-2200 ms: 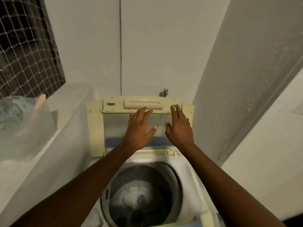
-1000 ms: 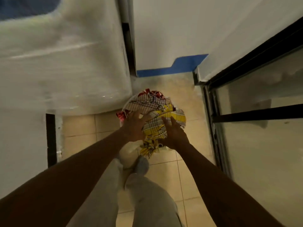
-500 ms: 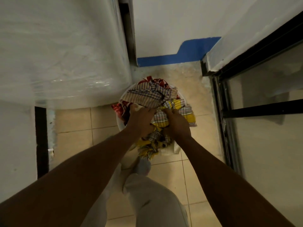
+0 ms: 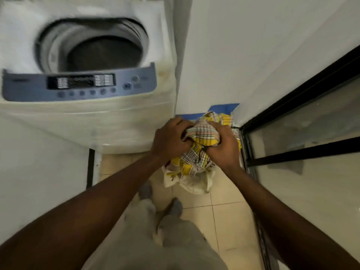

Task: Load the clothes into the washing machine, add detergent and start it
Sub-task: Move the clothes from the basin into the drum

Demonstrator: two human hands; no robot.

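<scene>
A bundle of yellow and plaid clothes (image 4: pixel 200 137) hangs above the floor to the right of the washing machine, a pale cloth trailing from its underside. My left hand (image 4: pixel 169 139) grips the bundle's left side and my right hand (image 4: pixel 224 145) grips its right side. The top-loading washing machine (image 4: pixel 124 123) stands at the upper left with its lid up. Its dark drum (image 4: pixel 103 53) is open, and nothing shows inside. A blue-grey control panel (image 4: pixel 78 84) with a display and a row of buttons runs along its front edge. No detergent is in sight.
A white wall corner (image 4: pixel 233 55) rises right behind the bundle. A black-framed glass door (image 4: pixel 303 151) closes off the right side. Beige floor tiles (image 4: pixel 229 217) lie below, with my legs and feet at bottom centre.
Both hands closed on the clothes in the basket on the floor and lifted a bundle up. My view rose, bringing the machine's open drum and panel into sight.
</scene>
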